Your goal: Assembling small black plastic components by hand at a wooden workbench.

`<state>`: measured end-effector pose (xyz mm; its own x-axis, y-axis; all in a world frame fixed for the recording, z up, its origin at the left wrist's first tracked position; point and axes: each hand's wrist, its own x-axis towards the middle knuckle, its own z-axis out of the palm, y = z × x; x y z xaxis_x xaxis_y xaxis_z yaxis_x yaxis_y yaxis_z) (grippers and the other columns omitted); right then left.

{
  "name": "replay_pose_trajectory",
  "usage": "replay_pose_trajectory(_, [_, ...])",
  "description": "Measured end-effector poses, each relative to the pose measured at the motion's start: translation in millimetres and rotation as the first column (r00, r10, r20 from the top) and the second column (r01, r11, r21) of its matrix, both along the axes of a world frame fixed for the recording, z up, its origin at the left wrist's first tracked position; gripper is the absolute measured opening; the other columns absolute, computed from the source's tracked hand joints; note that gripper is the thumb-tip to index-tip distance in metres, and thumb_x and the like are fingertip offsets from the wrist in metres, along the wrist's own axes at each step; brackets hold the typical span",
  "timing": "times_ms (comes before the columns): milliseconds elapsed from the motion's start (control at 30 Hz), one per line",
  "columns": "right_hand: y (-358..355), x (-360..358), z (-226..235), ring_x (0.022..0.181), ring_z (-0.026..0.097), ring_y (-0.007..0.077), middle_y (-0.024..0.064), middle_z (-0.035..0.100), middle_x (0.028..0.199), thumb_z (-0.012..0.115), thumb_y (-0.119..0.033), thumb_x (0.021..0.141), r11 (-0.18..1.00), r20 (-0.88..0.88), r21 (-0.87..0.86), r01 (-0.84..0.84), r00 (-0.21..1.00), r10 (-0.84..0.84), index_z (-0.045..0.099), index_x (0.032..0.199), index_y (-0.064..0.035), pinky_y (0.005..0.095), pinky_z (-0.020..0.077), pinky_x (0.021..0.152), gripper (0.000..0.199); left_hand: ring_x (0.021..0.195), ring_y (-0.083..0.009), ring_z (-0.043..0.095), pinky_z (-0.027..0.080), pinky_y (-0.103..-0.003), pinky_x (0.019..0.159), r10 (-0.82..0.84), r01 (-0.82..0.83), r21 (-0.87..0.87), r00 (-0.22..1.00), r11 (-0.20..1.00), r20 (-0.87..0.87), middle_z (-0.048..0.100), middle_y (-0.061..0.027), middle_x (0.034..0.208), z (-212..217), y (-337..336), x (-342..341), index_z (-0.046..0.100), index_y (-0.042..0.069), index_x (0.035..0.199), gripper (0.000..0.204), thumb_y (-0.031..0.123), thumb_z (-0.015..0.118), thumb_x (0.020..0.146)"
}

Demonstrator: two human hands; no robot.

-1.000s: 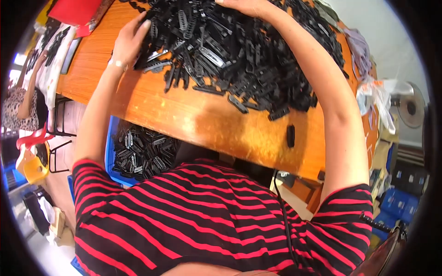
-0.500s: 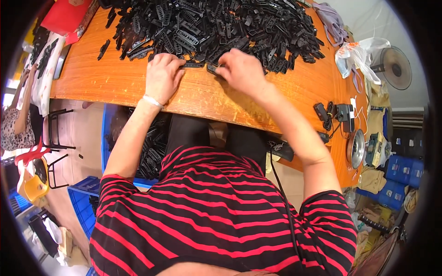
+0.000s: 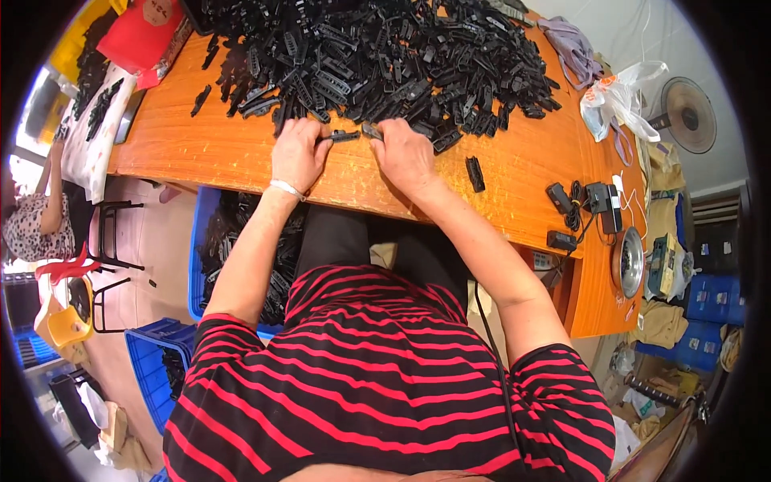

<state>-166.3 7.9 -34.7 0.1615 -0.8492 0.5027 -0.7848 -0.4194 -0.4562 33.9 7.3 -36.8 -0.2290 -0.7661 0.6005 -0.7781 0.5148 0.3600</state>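
My left hand point(image 3: 300, 158) rests near the table's front edge, closed on a slim black plastic clip-like part point(image 3: 345, 136) that juts out to the right from its fingertips. Close beside it, my right hand point(image 3: 404, 155) pinches a smaller dark piece point(image 3: 370, 130) between thumb and fingers. The two pieces face each other with a narrow gap between. Just beyond both hands spreads a big heap of similar black plastic parts point(image 3: 385, 60). A single black part point(image 3: 475, 174) lies apart on the wooden table point(image 3: 514, 161), right of my right hand.
At the right are black power adapters point(image 3: 598, 197) with cords, a metal bowl point(image 3: 631, 261), a plastic bag point(image 3: 622, 100) and a fan point(image 3: 687, 115). A red packet point(image 3: 144, 36) lies far left. Blue crates point(image 3: 157, 353) stand below; another person point(image 3: 40, 217) is at far left.
My right hand has come down nearer the table edge, and its forearm has swung left. The lone black part at the right now shows. The whole view has shifted slightly.
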Motion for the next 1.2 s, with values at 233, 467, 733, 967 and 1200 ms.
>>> replay_pose_trajectory(233, [17,14,-1,0.07,0.06,0.0325,0.0106,0.053,0.083,0.072,-0.014,0.072,0.992,-0.081,0.116,-0.05,0.995,0.06,0.057,0.077,-0.008,0.0432,0.0476,0.061,0.017,0.075,-0.0291,0.06,0.048,-0.039,0.066,0.188,-0.173,0.129,0.976,0.976,-0.113,0.06,-0.0098,0.076,-8,-2,2,0.058,0.007,0.082,0.016,0.017,0.069,0.075])
replay_pose_trajectory(467, [24,31,-13,0.073,0.061,0.0307,0.0077,0.056,0.089,0.069,-0.011,0.074,0.984,0.042,0.053,-0.171,0.985,0.169,0.06,0.083,-0.0081,0.0403,0.0495,0.062,0.012,0.07,-0.0282,0.062,0.048,-0.036,0.063,0.217,-0.187,0.207,0.967,0.96,-0.132,0.062,-0.0111,0.075,-9,-8,0,0.06,0.006,0.083,0.017,0.018,0.069,0.075])
replay_pose_trajectory(733, [33,24,7,0.078,0.063,0.0305,0.0098,0.06,0.096,0.063,-0.01,0.08,0.981,0.21,0.062,-0.182,0.964,0.165,0.064,0.1,-0.0058,0.0376,0.0504,0.067,0.02,0.063,-0.0058,0.052,0.045,-0.02,0.06,0.305,-0.057,0.349,0.626,0.936,-0.717,0.06,-0.0011,0.07,-18,9,17,0.062,0.0,0.086,0.014,0.009,0.07,0.081])
replay_pose_trajectory(967, [33,44,12,0.082,0.062,0.0259,0.0147,0.063,0.09,0.057,-0.011,0.089,0.93,0.504,0.099,-0.354,0.824,0.26,0.059,0.113,0.0007,0.034,0.049,0.075,0.027,0.057,-0.0089,0.058,0.046,-0.02,0.051,0.391,0.416,0.428,0.175,0.803,-0.904,0.064,-0.0045,0.075,5,52,-33,0.057,0.004,0.092,0.012,0.015,0.062,0.09])
replay_pose_trajectory(1200, [29,29,7,0.045,0.048,0.0034,-0.0008,0.057,0.065,0.051,-0.01,0.094,0.77,0.791,0.327,-0.548,0.605,0.095,0.062,0.113,-0.0008,0.0189,0.0384,0.042,0.024,0.06,-0.0066,0.056,0.045,-0.019,0.054,0.441,0.464,0.666,0.508,0.584,-0.74,0.063,-0.0019,0.074,23,54,-10,0.061,0.002,0.084,0.022,0.023,0.061,0.092])
